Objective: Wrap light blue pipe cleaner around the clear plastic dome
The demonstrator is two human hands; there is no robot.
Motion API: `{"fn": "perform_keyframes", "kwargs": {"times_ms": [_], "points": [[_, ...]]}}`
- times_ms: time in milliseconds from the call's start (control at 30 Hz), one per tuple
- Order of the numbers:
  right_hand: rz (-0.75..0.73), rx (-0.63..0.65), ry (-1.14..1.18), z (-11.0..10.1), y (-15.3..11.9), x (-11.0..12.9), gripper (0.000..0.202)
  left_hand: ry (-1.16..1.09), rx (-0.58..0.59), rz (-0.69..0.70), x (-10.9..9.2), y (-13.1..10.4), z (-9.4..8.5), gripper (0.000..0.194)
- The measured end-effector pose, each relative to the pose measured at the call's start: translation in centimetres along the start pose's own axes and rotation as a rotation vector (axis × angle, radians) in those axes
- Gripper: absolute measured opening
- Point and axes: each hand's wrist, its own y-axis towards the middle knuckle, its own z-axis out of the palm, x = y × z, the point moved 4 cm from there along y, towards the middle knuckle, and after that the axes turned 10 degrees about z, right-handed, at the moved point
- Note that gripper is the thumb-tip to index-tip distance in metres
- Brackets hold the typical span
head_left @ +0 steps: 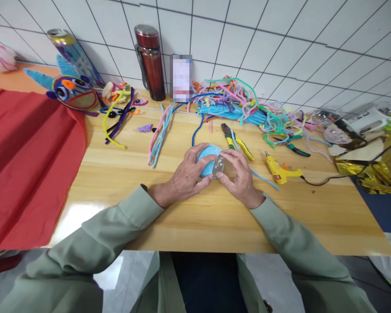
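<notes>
Both hands hold a rounded clear plastic form wound with light blue pipe cleaner (207, 168), just above the table. My left hand (185, 174) curls its fingers over the blue-wound side. On the bare, see-through end, my right hand (239, 176) grips with thumb and fingertips. The underside of the form is hidden. Behind the hands lie pliers with yellow-green handles (246, 150), a light blue strand crossing them. Another light blue pipe cleaner (265, 179) runs out to the right of my right hand. A yellow glue gun (282, 170) rests further right.
A tangled heap of coloured pipe cleaners (234, 113) lines the wall, beside a phone (181, 80) and a red thermos (152, 65). Left are a pink-and-blue bundle (161, 137), a finished-looking eyed craft piece (73, 92) and red cloth (29, 169). Gold foil (374, 174) sits right.
</notes>
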Motion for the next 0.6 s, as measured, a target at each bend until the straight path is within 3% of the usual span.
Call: {"fn": "perform_keyframes", "kwargs": {"times_ms": [233,433,600], "points": [[0.05,-0.031,-0.01,0.3,0.0,0.3,0.045,0.024,0.028,0.033,0.0,0.2,0.1,0.052],[0.019,-0.035,0.008,0.4,0.0,0.5,0.043,0.056,0.018,0.088,0.1,0.7,-0.8,0.054],[0.078,-0.018,0.081,0.5,-0.1,0.1,0.051,0.1,0.062,0.038,0.7,0.8,-1.3,0.056]]}}
